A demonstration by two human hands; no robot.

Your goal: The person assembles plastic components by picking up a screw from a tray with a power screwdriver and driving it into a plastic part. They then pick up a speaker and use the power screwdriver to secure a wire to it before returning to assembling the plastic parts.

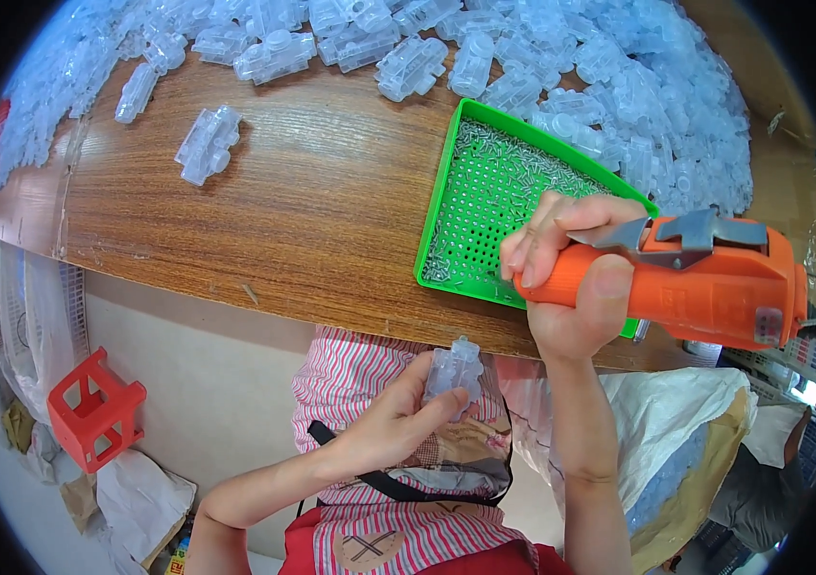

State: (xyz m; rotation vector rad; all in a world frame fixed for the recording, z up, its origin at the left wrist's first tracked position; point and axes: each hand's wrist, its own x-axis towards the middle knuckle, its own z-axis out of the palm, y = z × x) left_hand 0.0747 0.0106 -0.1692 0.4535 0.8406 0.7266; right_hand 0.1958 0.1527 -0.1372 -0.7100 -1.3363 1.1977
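Below the table edge, left hand (391, 422) grips a clear plastic part (454, 372); right hand (566, 273) clutches an orange screwdriver (705, 283) above.

Not much packaging around you – just a small colourful carton (178, 556) poking in at the bottom left of the frame, yellow with bits of red and blue, by the crumpled paper on the floor – and no screens or signs that you could make out.
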